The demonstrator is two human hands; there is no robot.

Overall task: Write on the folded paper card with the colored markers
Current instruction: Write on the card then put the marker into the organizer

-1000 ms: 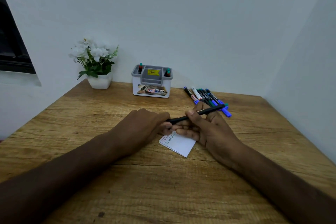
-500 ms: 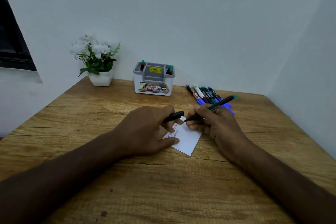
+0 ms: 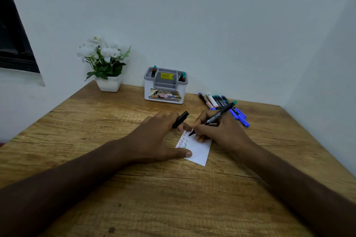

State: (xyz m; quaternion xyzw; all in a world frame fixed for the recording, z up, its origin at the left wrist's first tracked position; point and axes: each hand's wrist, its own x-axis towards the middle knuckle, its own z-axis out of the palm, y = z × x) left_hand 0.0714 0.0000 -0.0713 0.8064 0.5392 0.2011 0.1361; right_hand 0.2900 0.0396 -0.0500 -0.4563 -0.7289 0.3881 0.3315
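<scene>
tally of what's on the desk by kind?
Markers loose in pile: cannot tell exactly, roughly 6
Marker in right hand: 1
Cap in left hand: 1
Paper card: 1
Organizer: 1
Flower pot: 1
Total: about 11

A single wide-angle view looks from the person's head, forward and down over a wood-grain table (image 3: 134,198). Both forearms enter from the bottom corners and meet near the centre, close to the lens. The table's far edge meets a pale wall (image 3: 192,15), where a white-potted plant with white flowers (image 3: 105,63) and a grey-and-white plastic pen holder (image 3: 165,86) stand farther off. Straight lines bow toward the frame's edges.
</scene>
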